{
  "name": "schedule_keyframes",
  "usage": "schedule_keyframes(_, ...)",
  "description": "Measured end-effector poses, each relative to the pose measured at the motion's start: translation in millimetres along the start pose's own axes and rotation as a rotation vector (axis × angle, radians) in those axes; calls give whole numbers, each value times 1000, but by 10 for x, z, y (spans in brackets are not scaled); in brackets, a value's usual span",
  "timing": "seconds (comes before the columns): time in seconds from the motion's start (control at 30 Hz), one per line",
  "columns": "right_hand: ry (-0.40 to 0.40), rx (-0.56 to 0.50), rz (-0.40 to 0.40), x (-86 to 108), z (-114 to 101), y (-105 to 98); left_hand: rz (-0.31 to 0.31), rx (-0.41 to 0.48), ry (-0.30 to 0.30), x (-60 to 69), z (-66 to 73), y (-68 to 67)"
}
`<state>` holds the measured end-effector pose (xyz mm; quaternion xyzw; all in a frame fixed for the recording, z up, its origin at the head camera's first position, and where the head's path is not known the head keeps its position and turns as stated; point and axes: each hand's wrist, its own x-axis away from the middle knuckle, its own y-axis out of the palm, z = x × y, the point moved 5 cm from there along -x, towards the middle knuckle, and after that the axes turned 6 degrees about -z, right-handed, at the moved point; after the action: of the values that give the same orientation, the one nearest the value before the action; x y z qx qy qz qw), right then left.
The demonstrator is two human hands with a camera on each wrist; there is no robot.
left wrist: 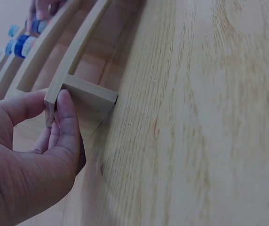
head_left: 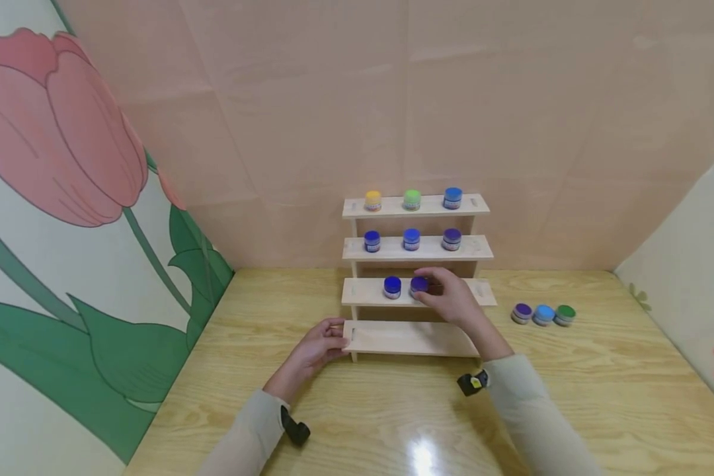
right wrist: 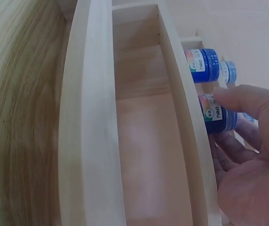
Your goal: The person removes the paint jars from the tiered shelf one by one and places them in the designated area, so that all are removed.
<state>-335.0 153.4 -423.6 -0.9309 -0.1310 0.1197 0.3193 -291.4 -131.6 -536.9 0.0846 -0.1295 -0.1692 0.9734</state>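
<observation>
A pale wooden rack (head_left: pixel 416 338) with stepped shelves stands on the table. My left hand (head_left: pixel 317 347) pinches the left end of its lowest shelf, thumb and fingers on the board (left wrist: pixel 54 87) in the left wrist view. My right hand (head_left: pixel 452 299) holds a dark blue jar (head_left: pixel 419 285) on the shelf above, with thumb and fingers around it; the right wrist view shows this jar (right wrist: pixel 214 113) at the shelf edge. Just left of it stands another blue jar (head_left: pixel 392 287). The lowest shelf bears no jar.
Three jars stand on the second shelf, among them a blue one (head_left: pixel 411 239); yellow, green (head_left: pixel 412 199) and blue jars stand on the top shelf. Right of the rack, a purple (head_left: pixel 521 313), a light blue (head_left: pixel 544 315) and a green jar (head_left: pixel 565 315) sit on the table.
</observation>
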Motion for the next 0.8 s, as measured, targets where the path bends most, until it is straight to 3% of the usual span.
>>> schedule_keyframes(0.2,31,78,1,21,-4,7,4,2,-4,-6,-9,-2)
schedule_keyframes(0.4,0,51,22,88,-20,-52,2,15,-4,6,-13,15)
schedule_keyframes(0.8,-10,-2,40,437,125,-438,7,16,-1,-7,-5,10)
